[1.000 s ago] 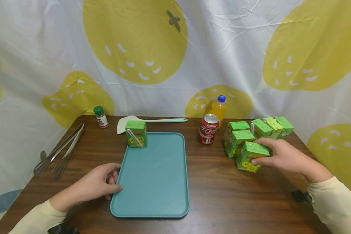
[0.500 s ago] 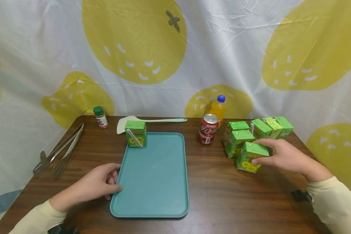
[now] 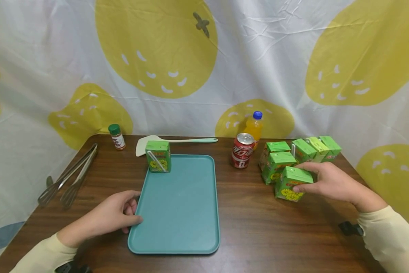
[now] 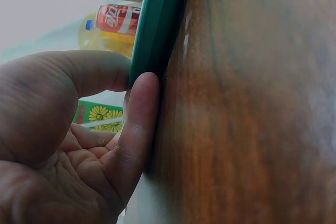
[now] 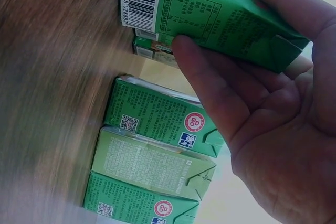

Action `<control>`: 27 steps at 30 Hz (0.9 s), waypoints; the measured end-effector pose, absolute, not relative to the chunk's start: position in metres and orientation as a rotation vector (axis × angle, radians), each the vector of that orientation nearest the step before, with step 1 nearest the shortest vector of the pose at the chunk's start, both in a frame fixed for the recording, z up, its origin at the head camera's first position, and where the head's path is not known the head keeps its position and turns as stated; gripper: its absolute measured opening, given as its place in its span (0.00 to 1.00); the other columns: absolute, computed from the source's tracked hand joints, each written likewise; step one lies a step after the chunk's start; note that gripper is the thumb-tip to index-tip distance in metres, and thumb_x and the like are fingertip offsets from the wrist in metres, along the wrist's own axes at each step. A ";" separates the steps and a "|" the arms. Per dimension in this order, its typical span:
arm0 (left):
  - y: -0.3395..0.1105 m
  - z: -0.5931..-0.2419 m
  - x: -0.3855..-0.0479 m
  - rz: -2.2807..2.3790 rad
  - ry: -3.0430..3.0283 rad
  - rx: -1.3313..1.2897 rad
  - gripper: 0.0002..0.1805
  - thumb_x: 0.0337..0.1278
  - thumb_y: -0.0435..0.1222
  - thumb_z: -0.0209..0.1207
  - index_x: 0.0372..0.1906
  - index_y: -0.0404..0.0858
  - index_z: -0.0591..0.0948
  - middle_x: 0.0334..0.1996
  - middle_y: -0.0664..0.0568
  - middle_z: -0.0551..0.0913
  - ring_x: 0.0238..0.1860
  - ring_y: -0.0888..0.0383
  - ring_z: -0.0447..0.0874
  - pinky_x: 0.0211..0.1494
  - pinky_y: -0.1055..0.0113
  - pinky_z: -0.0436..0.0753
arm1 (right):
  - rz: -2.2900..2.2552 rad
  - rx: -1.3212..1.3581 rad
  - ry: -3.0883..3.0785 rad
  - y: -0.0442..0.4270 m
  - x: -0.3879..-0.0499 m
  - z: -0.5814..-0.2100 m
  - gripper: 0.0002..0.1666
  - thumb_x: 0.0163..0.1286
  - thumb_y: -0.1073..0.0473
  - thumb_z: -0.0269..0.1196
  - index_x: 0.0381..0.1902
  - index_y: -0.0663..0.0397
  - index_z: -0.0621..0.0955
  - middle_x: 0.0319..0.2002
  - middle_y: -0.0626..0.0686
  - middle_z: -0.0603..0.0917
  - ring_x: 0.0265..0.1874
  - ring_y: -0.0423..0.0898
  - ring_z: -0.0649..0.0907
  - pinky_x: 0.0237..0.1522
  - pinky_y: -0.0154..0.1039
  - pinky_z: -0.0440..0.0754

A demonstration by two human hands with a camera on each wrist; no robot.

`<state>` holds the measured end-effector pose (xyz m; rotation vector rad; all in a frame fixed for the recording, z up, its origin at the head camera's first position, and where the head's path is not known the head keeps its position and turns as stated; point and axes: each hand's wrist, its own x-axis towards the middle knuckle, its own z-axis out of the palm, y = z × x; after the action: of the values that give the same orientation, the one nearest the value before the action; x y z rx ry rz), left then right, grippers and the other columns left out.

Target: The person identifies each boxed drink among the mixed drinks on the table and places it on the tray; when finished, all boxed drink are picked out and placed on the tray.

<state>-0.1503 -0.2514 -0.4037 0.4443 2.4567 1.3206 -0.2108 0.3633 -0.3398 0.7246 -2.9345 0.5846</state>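
Note:
My left hand (image 3: pixel 115 212) pinches the left rim of a teal tray (image 3: pixel 180 208) between thumb and fingers; the left wrist view shows the thumb over the rim and a finger against its outer side. A green drink carton (image 3: pixel 159 156) with a white straw stands upright at the tray's far left corner. On the right, my right hand (image 3: pixel 330 185) grips another green drink carton (image 3: pixel 293 183), thumb on its front and fingers behind. In the right wrist view this held carton (image 5: pixel 210 14) shows its barcode side. Several more cartons (image 3: pixel 278 167) stand just behind it.
A red soda can (image 3: pixel 243 151) and an orange drink bottle (image 3: pixel 254 127) stand back right of the tray. Behind the tray lies a spatula (image 3: pixel 187 140). Metal tongs (image 3: pixel 69 176) and a green-capped spice jar (image 3: pixel 117 137) are at the left. A patterned cloth (image 3: pixel 259 57) hangs behind the table.

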 end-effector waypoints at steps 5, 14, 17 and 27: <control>-0.252 -0.403 -0.150 1.317 2.459 0.439 0.44 0.61 0.29 0.76 0.74 0.14 0.67 0.34 0.46 0.80 0.27 0.52 0.85 0.26 0.58 0.91 | 0.600 0.710 -2.948 0.362 -0.210 -0.338 0.35 0.64 0.43 0.84 0.63 0.51 0.88 0.35 0.36 0.87 0.25 0.34 0.74 0.40 0.37 0.80; -0.252 -0.403 -0.150 1.321 2.461 0.443 0.44 0.60 0.30 0.76 0.74 0.14 0.67 0.34 0.47 0.80 0.28 0.53 0.85 0.26 0.58 0.91 | 0.635 0.699 -2.968 0.359 -0.208 -0.337 0.39 0.65 0.45 0.84 0.67 0.58 0.85 0.20 0.35 0.72 0.14 0.33 0.61 0.29 0.35 0.75; -0.252 -0.403 -0.150 1.318 2.463 0.441 0.44 0.60 0.30 0.76 0.74 0.14 0.67 0.34 0.47 0.80 0.28 0.53 0.85 0.26 0.58 0.91 | 0.646 0.738 -2.926 0.358 -0.208 -0.339 0.35 0.65 0.47 0.84 0.65 0.55 0.87 0.29 0.37 0.83 0.14 0.32 0.64 0.32 0.35 0.77; -0.252 -0.402 -0.151 1.317 2.448 0.424 0.44 0.61 0.30 0.76 0.75 0.15 0.66 0.35 0.46 0.81 0.28 0.52 0.85 0.26 0.58 0.91 | 0.626 0.858 -2.824 0.350 -0.205 -0.342 0.28 0.64 0.51 0.85 0.59 0.48 0.90 0.45 0.39 0.91 0.26 0.31 0.77 0.41 0.31 0.83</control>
<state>-0.1509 -0.2523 -0.4020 0.4240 2.4481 1.3167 -0.2053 0.3496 -0.3416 0.8583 -2.8243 0.6262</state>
